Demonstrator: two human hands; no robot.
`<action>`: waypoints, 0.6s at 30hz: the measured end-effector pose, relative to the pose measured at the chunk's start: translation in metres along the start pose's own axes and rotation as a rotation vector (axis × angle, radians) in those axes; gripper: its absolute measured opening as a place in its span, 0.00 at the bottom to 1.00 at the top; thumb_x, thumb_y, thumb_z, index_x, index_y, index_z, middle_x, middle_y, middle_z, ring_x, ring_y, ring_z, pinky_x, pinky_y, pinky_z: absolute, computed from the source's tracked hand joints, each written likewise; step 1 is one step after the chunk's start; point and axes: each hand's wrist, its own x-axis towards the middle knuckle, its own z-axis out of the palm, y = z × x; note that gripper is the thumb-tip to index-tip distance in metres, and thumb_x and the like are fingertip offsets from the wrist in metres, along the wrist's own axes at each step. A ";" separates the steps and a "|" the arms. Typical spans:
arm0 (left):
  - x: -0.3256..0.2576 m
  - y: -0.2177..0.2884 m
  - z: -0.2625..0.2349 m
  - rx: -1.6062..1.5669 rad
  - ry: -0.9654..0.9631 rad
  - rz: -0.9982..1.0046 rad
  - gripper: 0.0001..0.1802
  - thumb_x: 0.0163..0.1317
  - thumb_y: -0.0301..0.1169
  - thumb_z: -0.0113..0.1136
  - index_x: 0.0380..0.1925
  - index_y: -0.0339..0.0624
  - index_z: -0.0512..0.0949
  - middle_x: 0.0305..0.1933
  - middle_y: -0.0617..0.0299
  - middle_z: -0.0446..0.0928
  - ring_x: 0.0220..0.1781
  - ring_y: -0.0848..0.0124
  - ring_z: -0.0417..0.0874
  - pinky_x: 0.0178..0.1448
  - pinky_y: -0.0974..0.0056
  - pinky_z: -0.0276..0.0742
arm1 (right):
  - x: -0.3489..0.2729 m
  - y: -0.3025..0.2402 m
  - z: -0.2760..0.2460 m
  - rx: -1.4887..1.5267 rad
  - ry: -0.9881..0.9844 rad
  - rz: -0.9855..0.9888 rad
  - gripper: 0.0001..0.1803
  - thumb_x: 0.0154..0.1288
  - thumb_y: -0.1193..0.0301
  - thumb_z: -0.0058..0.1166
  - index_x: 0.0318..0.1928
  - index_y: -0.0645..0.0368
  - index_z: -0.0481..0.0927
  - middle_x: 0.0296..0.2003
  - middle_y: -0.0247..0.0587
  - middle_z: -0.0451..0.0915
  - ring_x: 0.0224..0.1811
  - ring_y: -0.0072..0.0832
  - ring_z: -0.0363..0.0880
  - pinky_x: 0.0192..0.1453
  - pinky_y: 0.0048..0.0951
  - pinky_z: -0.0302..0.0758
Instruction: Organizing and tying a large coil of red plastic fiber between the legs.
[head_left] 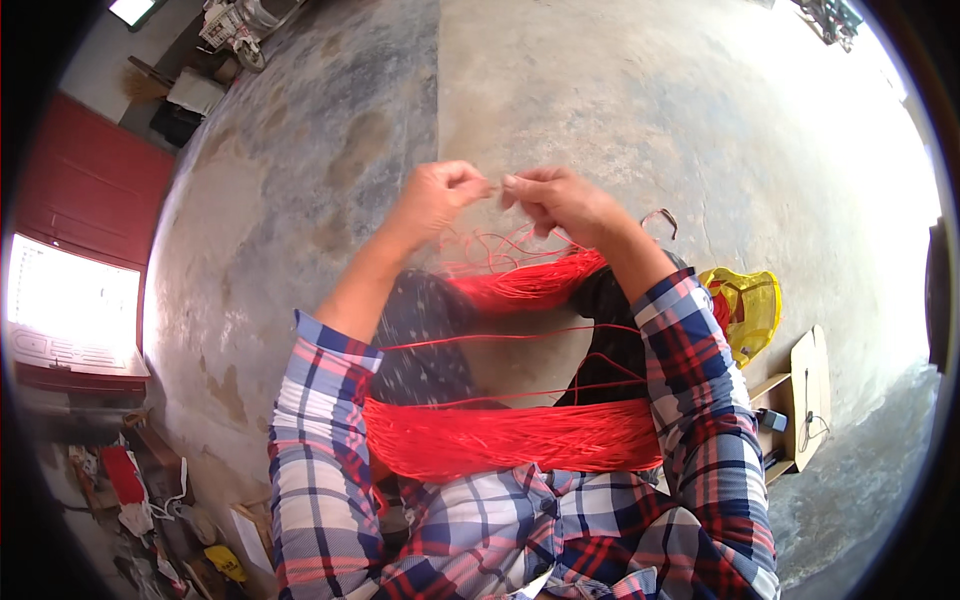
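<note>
My left hand (440, 195) and my right hand (560, 200) are raised in front of my knees, fingertips pinched and almost meeting. Whatever lies between the fingers is too small and blurred to make out. Just below the hands, a bundle of thin red cord (530, 285) stretches across my knees, with loose loops standing up from its far side. A thicker bundle of red cord (515, 438) lies across my lap, between my plaid sleeves. A few single red strands (510, 336) span the gap between my legs.
A yellow mesh bag (760, 310) with something red inside sits right of my knee. Beside it stands an open wooden box (805, 395). Mixed clutter (140, 500) piles up at lower left, below a red door (95, 190). A parked two-wheeler (238, 35) stands at far left on the concrete floor (580, 90).
</note>
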 end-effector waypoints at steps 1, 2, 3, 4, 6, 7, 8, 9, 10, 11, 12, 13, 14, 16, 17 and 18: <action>0.001 -0.009 -0.009 0.000 0.027 -0.010 0.09 0.60 0.33 0.60 0.29 0.39 0.81 0.22 0.72 0.75 0.24 0.84 0.66 0.27 0.74 0.61 | -0.001 0.001 -0.013 -0.016 0.102 -0.083 0.13 0.66 0.62 0.52 0.35 0.60 0.79 0.16 0.24 0.64 0.17 0.15 0.60 0.23 0.22 0.64; -0.001 -0.025 -0.022 -0.039 0.071 -0.067 0.09 0.60 0.34 0.60 0.28 0.40 0.81 0.20 0.74 0.71 0.20 0.86 0.61 0.21 0.75 0.55 | 0.001 0.000 -0.024 0.046 0.223 -0.131 0.12 0.65 0.64 0.52 0.34 0.61 0.78 0.16 0.24 0.64 0.17 0.15 0.60 0.23 0.22 0.64; -0.003 -0.036 -0.032 -0.098 0.119 -0.109 0.09 0.61 0.34 0.60 0.28 0.40 0.81 0.20 0.74 0.71 0.18 0.87 0.60 0.20 0.75 0.52 | 0.000 0.002 -0.042 0.102 0.395 -0.251 0.11 0.65 0.64 0.52 0.34 0.60 0.78 0.15 0.23 0.61 0.16 0.16 0.57 0.22 0.22 0.61; -0.007 -0.046 -0.043 -0.155 0.162 -0.149 0.09 0.61 0.35 0.60 0.28 0.41 0.81 0.20 0.75 0.70 0.16 0.87 0.58 0.18 0.74 0.50 | 0.003 0.008 -0.074 0.267 0.516 -0.327 0.11 0.63 0.68 0.49 0.38 0.61 0.81 0.16 0.26 0.63 0.18 0.20 0.60 0.24 0.26 0.66; -0.027 -0.090 -0.084 -0.131 0.280 -0.281 0.10 0.59 0.35 0.61 0.27 0.39 0.82 0.23 0.71 0.75 0.26 0.82 0.67 0.31 0.73 0.61 | -0.003 0.002 -0.100 0.576 0.748 -0.510 0.08 0.65 0.69 0.49 0.34 0.60 0.76 0.15 0.25 0.59 0.16 0.19 0.57 0.22 0.26 0.63; -0.038 -0.114 -0.104 -0.085 0.332 -0.415 0.09 0.59 0.34 0.62 0.27 0.39 0.82 0.23 0.71 0.75 0.26 0.82 0.67 0.31 0.73 0.61 | -0.007 0.004 -0.112 0.673 0.865 -0.571 0.08 0.66 0.68 0.50 0.31 0.58 0.73 0.15 0.24 0.56 0.15 0.18 0.55 0.22 0.24 0.62; -0.047 -0.130 -0.113 -0.039 0.383 -0.550 0.09 0.59 0.34 0.62 0.27 0.40 0.82 0.23 0.71 0.75 0.26 0.82 0.68 0.31 0.73 0.61 | -0.011 0.007 -0.119 0.677 0.928 -0.549 0.08 0.66 0.68 0.50 0.32 0.58 0.75 0.15 0.24 0.59 0.15 0.18 0.56 0.22 0.24 0.62; -0.052 -0.129 -0.110 -0.036 0.379 -0.549 0.09 0.59 0.34 0.62 0.27 0.40 0.82 0.23 0.71 0.75 0.26 0.82 0.68 0.31 0.73 0.61 | -0.014 0.006 -0.121 0.679 0.990 -0.527 0.08 0.67 0.68 0.49 0.34 0.59 0.76 0.16 0.25 0.61 0.16 0.17 0.57 0.22 0.23 0.62; -0.057 -0.128 -0.106 0.034 0.388 -0.522 0.10 0.60 0.35 0.62 0.27 0.40 0.81 0.22 0.72 0.74 0.22 0.83 0.64 0.26 0.72 0.58 | -0.012 0.006 -0.120 0.681 0.991 -0.528 0.08 0.67 0.68 0.49 0.34 0.59 0.76 0.16 0.25 0.61 0.16 0.17 0.57 0.22 0.23 0.62; -0.063 -0.123 -0.103 0.105 0.406 -0.497 0.10 0.60 0.36 0.61 0.27 0.41 0.80 0.22 0.73 0.73 0.19 0.84 0.61 0.21 0.72 0.55 | -0.008 0.003 -0.110 0.369 0.891 -0.382 0.08 0.66 0.67 0.51 0.37 0.59 0.78 0.18 0.27 0.65 0.17 0.17 0.60 0.23 0.22 0.64; -0.056 -0.115 -0.094 0.103 0.402 -0.494 0.10 0.60 0.36 0.61 0.27 0.41 0.80 0.22 0.73 0.73 0.19 0.84 0.61 0.21 0.72 0.55 | -0.008 0.000 -0.104 0.058 0.791 -0.236 0.10 0.65 0.66 0.53 0.40 0.60 0.80 0.20 0.28 0.69 0.18 0.17 0.63 0.25 0.21 0.66; -0.043 -0.107 -0.080 0.089 0.292 -0.306 0.10 0.60 0.35 0.61 0.27 0.40 0.80 0.22 0.73 0.73 0.22 0.83 0.63 0.25 0.72 0.58 | 0.001 0.003 -0.098 -0.293 0.778 -0.106 0.18 0.60 0.64 0.58 0.47 0.60 0.80 0.29 0.38 0.79 0.27 0.28 0.77 0.34 0.29 0.75; -0.028 -0.093 -0.059 0.075 0.172 -0.115 0.09 0.60 0.34 0.61 0.27 0.40 0.80 0.23 0.73 0.73 0.25 0.83 0.65 0.28 0.72 0.61 | 0.014 0.023 -0.103 -0.754 0.857 -0.224 0.24 0.55 0.61 0.61 0.49 0.63 0.78 0.40 0.49 0.81 0.39 0.43 0.81 0.47 0.37 0.77; -0.014 -0.040 -0.021 0.065 0.065 -0.132 0.09 0.61 0.34 0.60 0.29 0.38 0.80 0.24 0.74 0.74 0.29 0.84 0.67 0.34 0.74 0.63 | 0.025 0.031 -0.060 -0.911 0.791 -0.519 0.29 0.56 0.59 0.61 0.53 0.65 0.75 0.48 0.55 0.78 0.41 0.43 0.81 0.49 0.38 0.76; -0.014 -0.027 -0.012 0.062 0.087 -0.143 0.09 0.61 0.34 0.60 0.29 0.38 0.80 0.24 0.74 0.74 0.29 0.84 0.67 0.34 0.74 0.63 | 0.016 0.008 -0.020 -0.447 0.433 -0.218 0.27 0.60 0.58 0.58 0.54 0.64 0.75 0.45 0.51 0.79 0.34 0.32 0.80 0.40 0.33 0.78; -0.008 -0.012 0.002 0.015 0.041 -0.112 0.09 0.61 0.33 0.60 0.29 0.38 0.80 0.24 0.74 0.74 0.29 0.84 0.67 0.34 0.74 0.63 | 0.009 0.009 0.001 -0.143 0.236 -0.221 0.22 0.65 0.57 0.54 0.50 0.63 0.78 0.39 0.43 0.80 0.27 0.23 0.74 0.32 0.29 0.76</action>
